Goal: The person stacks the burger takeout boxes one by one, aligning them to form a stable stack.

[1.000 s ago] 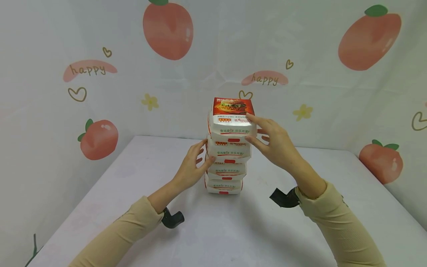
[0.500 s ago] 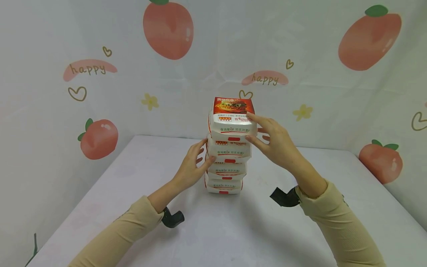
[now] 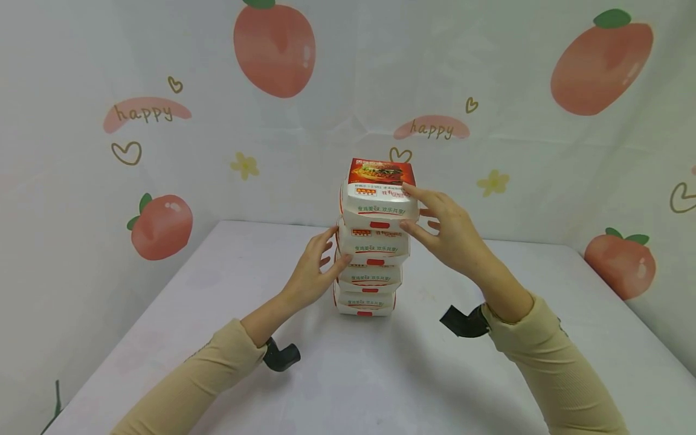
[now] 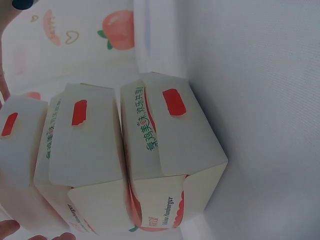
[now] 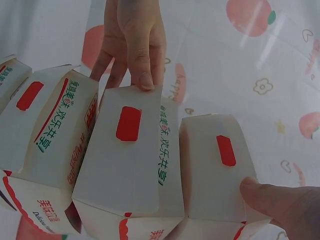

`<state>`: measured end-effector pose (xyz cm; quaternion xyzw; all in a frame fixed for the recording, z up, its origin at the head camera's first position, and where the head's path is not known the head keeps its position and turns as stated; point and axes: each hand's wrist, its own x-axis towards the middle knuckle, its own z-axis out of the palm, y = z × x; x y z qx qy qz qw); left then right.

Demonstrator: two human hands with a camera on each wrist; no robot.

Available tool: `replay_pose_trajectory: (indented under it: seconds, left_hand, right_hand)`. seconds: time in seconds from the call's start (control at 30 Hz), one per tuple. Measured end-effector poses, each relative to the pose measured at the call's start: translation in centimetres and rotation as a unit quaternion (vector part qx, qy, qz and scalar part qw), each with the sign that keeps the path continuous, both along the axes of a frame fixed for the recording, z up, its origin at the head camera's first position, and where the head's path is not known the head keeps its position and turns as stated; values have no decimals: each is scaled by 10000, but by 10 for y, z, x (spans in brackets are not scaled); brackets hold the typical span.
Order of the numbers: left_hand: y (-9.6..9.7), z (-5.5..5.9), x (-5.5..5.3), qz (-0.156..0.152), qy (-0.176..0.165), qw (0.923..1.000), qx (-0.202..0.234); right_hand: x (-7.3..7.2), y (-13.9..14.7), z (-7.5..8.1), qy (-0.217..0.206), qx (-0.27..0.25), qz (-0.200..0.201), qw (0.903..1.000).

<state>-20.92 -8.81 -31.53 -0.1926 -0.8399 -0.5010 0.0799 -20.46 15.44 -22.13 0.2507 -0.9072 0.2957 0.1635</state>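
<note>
White burger boxes with red tabs stand in a stack at the table's middle. The top box (image 3: 380,208) has a red burger picture on its lid and sits a little forward of the others. My right hand (image 3: 454,235) holds this box at its right front corner, thumb low on the front and forefinger by the lid. My left hand (image 3: 310,269) holds the burger box below (image 3: 375,246) at its left side, its thumb on the front edge in the right wrist view. Lower down are a third box (image 3: 371,278) and the bottom box (image 3: 365,303). The boxes hide some fingertips.
The white-covered table (image 3: 348,374) reaches back to a white cloth (image 3: 326,145) printed with fruit, hearts and "happy". Black wrist mounts (image 3: 283,356) stick out from both cuffs, over the table in front of the stack.
The top box has shifted very slightly backward and turned a little under my right hand. My left hand and the lower boxes look unmoved.
</note>
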Motion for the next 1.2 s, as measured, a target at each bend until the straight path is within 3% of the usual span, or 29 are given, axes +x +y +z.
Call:
replay_pose_trajectory:
  seconds: [1.2]
  left_hand:
    - [-3, -2, -1, 71, -22, 10000, -10]
  right_hand:
    - [1, 3, -1, -96, -183, -54, 9998]
